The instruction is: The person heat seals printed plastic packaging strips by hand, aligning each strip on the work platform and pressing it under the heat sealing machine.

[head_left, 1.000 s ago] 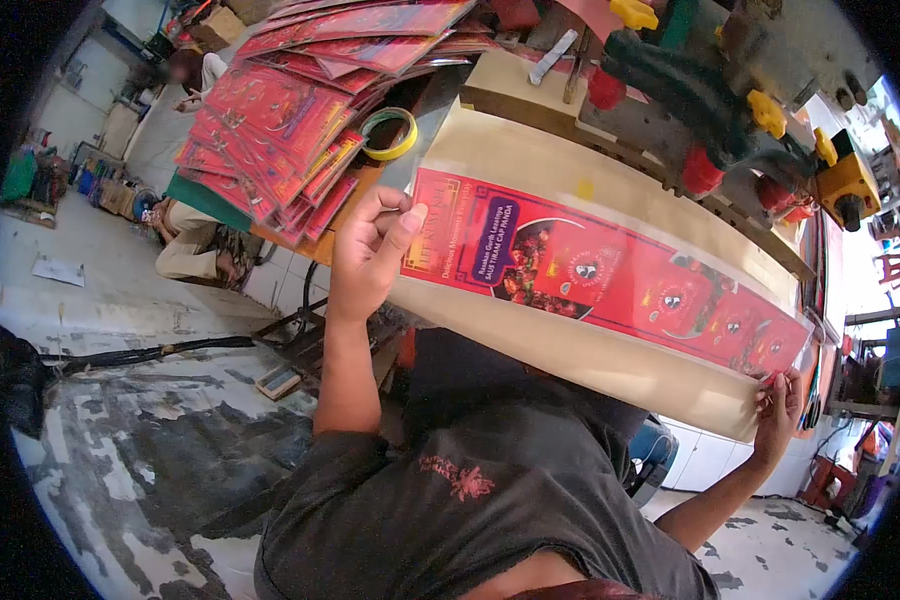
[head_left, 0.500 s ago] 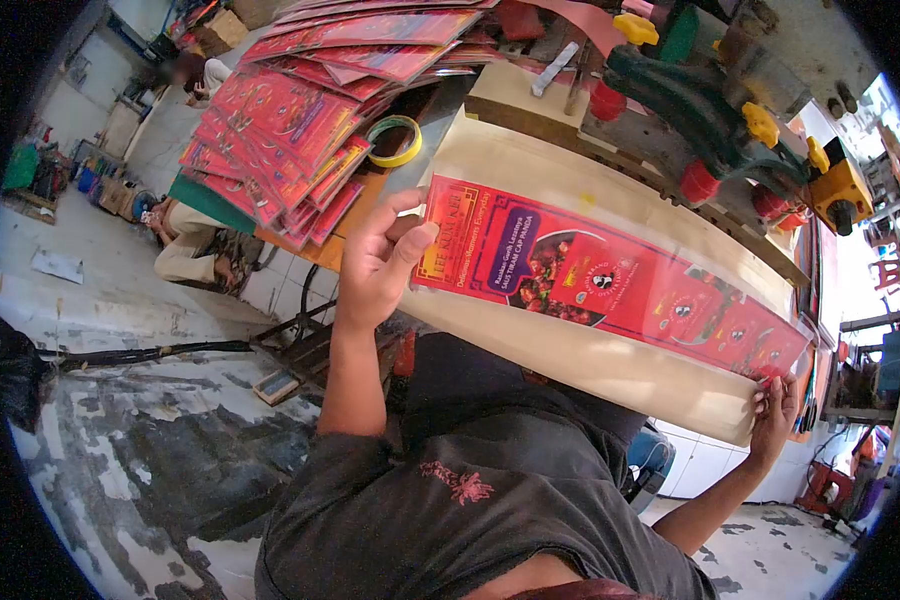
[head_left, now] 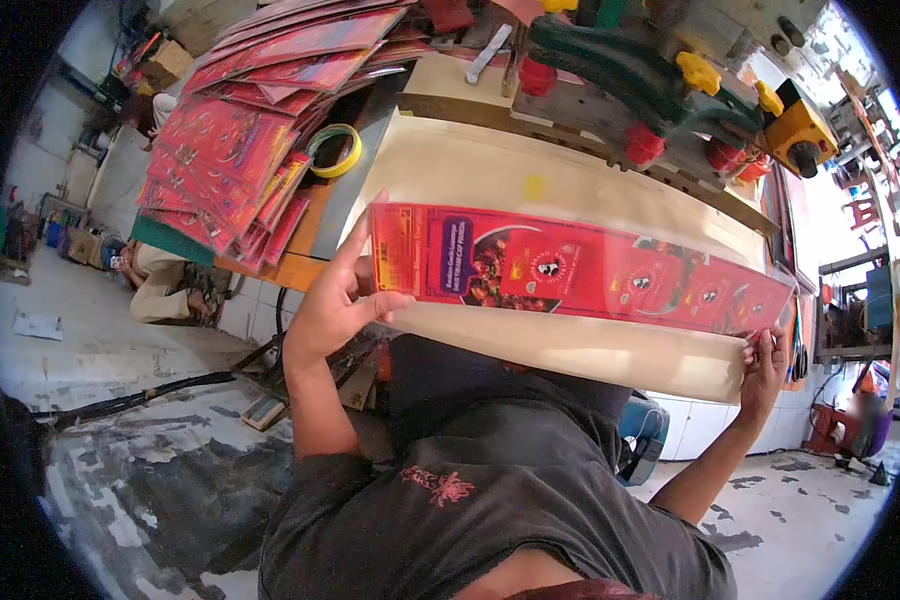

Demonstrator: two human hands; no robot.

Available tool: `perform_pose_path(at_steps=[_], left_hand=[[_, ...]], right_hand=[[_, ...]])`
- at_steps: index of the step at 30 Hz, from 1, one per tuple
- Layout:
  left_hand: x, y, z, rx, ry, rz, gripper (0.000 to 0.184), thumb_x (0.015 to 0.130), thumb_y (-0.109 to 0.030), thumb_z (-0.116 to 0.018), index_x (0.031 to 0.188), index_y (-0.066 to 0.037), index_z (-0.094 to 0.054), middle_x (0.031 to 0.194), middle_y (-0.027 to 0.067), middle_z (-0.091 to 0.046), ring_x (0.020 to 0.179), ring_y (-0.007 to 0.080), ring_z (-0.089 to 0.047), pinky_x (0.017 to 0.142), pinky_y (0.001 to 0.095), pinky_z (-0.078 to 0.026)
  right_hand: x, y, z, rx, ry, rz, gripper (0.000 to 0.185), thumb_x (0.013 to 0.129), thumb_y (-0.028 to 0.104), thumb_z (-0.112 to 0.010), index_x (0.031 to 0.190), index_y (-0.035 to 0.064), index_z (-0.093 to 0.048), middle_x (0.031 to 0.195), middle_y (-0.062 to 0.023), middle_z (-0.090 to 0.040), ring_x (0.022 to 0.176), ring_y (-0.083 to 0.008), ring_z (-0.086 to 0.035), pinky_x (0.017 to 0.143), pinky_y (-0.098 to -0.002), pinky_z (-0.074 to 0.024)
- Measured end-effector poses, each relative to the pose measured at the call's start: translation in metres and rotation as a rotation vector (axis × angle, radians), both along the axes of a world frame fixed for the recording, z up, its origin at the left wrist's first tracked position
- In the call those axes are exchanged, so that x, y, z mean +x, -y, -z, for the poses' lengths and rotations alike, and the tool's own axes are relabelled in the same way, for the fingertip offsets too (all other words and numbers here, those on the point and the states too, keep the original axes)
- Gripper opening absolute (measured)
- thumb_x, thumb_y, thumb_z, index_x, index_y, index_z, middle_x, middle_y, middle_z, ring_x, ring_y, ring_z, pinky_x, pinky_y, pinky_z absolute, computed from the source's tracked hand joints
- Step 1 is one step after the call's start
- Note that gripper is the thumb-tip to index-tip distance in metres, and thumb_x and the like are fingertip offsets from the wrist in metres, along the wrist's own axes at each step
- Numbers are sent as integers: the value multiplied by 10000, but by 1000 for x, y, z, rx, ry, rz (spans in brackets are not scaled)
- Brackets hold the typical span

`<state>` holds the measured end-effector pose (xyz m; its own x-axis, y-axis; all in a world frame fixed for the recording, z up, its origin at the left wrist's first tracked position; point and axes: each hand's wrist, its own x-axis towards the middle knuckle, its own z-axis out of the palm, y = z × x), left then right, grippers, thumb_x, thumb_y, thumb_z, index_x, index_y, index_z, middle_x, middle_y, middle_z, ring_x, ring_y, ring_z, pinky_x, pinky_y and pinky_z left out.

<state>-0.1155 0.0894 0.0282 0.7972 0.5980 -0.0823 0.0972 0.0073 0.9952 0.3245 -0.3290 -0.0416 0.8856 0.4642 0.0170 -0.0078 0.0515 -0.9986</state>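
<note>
A long red printed plastic sheet (head_left: 580,270), with panda logos and food pictures, stretches across the front of me above a cream-covered work surface (head_left: 470,160). My left hand (head_left: 335,305) grips its left end, thumb near the lower edge and fingers partly hidden behind it. At the far lower corner, the fingers of my right hand (head_left: 763,362) are closed on the sheet. Its glossy surface catches the light and bows slightly.
A large stack of similar red sheets (head_left: 220,150) lies at the left, beside a yellow tape roll (head_left: 335,150). Behind the surface stands a machine with a dark green frame (head_left: 600,70), red caps and a yellow switch box (head_left: 802,125). Another person (head_left: 165,285) sits on the floor at left.
The sheet's left end has come down and lies more level. My left thumb has shifted from the sheet's face to its lower edge. The whole view has moved a little.
</note>
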Motion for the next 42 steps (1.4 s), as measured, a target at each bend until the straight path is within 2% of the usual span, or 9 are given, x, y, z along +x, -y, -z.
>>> perform_pose_path(at_steps=[1,3,4,7,13,17,22,30,42], left_hand=[[1,0,2,-3,2,8,999,890,-14,-750,1646,-131,-108,1089,58,-678,785,58,-564,647,216,-496],[5,-1,8,19,22,-199,788,876,-34,-769,1553,-32,-366,996,58,-706,725,68,-580,638,208,-491],[7,-3,12,17,24,-188,788,876,-34,-769,1553,-32,-366,996,58,-706,725,68,-580,638,208,-491],[9,-16,36,-50,228,-411,340,886,-80,-778,1167,44,-632,899,86,-724,682,131,-660,653,239,-538],[23,-5,55,-236,505,-529,162,951,-120,-725,1012,0,-635,875,120,-725,765,189,-724,716,269,-597],[26,-3,62,-268,533,-568,134,973,-121,-694,945,-19,-613,865,132,-726,744,191,-721,714,269,-598],[30,1,66,-125,470,-610,186,1013,-177,-648,903,-39,-592,835,125,-725,704,183,-709,664,273,-568],[30,1,68,-90,490,-573,177,1009,-205,-654,925,-72,-574,812,93,-709,689,160,-667,672,296,-545],[30,-3,74,-93,554,-509,188,1018,-217,-646,936,-85,-540,812,76,-683,728,162,-661,695,317,-532]], right_hand=[[1,1,3,-1,9,-8,223,1042,199,-603,1203,47,-576,890,11,-640,717,-47,-571,636,-185,-426],[0,2,2,-2,20,-24,218,1042,197,-603,1201,51,-576,890,13,-641,719,-44,-571,636,-183,-426],[-3,0,0,2,28,-51,213,1042,195,-603,1200,55,-576,891,15,-643,722,-41,-571,636,-182,-426],[-11,-5,-4,-12,33,-7,198,1041,191,-605,1194,70,-569,883,20,-630,708,-40,-550,630,-185,-428],[-10,-5,2,27,62,6,194,1041,176,-601,1201,76,-559,871,19,-619,705,-48,-540,631,-189,-439],[-10,-6,3,86,58,-16,198,1035,160,-614,1204,74,-558,895,-21,-684,721,-60,-595,633,-193,-476],[-11,-7,4,80,65,15,210,1033,162,-618,1216,78,-560,907,-16,-683,724,-59,-597,621,-193,-476],[-6,0,9,48,64,-2,230,1041,151,-596,1253,85,-533,907,11,-641,737,-44,-548,635,-191,-442],[-6,-4,8,38,78,38,230,1043,195,-602,1245,96,-555,904,-2,-650,675,-30,-531,530,-145,-408]])
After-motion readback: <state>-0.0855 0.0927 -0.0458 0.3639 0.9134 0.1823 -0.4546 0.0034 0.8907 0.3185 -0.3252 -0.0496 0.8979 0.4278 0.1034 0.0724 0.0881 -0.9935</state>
